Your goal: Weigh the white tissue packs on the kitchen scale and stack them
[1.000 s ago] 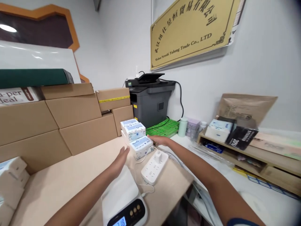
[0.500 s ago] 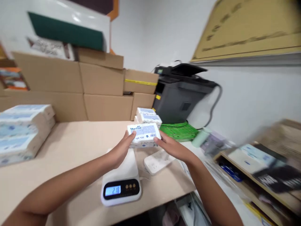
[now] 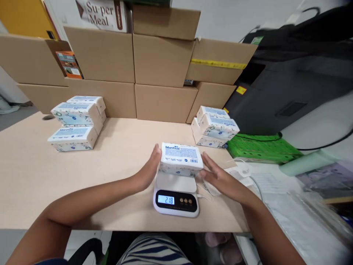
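A white and blue tissue pack (image 3: 180, 156) printed "Manhua" is over the back part of a white digital scale (image 3: 176, 183). My left hand (image 3: 150, 167) presses its straight fingers along the pack's left side. On the opposite side, my right hand (image 3: 217, 175) touches the lower right corner, its fingers a little spread. Between them the two hands hold the pack level. Whether its underside rests on the scale, I cannot tell. The lit display (image 3: 166, 200) reads 2.18.
Tissue packs are stacked at the left (image 3: 74, 123) and at the right back (image 3: 215, 127). Cardboard boxes (image 3: 165, 103) line the table's rear. A dark printer (image 3: 292, 81) stands at the right, near a green package (image 3: 261, 149). A white cable (image 3: 205, 191) lies beside the scale.
The view has swung down and to the right-hand side's stack now sits further off. Both hands have lowered the tissue pack over the scale, and the right fingers have spread.
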`<control>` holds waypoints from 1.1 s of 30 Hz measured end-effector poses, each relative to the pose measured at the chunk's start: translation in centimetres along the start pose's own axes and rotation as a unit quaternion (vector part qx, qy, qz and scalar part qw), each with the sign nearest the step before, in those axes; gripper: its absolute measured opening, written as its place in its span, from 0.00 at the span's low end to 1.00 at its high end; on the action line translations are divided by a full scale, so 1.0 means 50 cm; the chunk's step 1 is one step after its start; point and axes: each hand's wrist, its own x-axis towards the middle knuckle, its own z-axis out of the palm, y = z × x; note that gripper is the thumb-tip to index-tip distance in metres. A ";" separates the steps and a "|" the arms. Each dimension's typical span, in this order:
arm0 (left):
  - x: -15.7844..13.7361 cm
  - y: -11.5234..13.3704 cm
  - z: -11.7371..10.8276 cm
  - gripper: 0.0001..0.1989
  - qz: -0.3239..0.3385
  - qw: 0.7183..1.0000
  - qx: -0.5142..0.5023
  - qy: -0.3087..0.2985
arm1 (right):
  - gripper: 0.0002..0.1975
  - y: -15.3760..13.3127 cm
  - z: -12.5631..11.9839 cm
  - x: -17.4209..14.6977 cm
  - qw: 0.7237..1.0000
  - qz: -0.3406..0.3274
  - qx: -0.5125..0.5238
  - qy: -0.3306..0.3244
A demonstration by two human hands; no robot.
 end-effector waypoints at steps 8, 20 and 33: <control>0.062 -0.096 -0.052 0.53 0.061 0.996 0.057 0.022 | 0.47 0.016 0.062 0.059 0.969 -0.099 0.036 0.224; 0.059 -0.107 -0.059 0.47 0.103 0.989 0.100 -0.032 | 0.47 0.068 0.106 0.057 0.951 -0.131 0.096 0.263; 0.060 -0.111 -0.060 0.44 0.104 0.988 0.115 -0.027 | 0.41 0.073 0.105 0.055 0.944 -0.142 0.092 0.284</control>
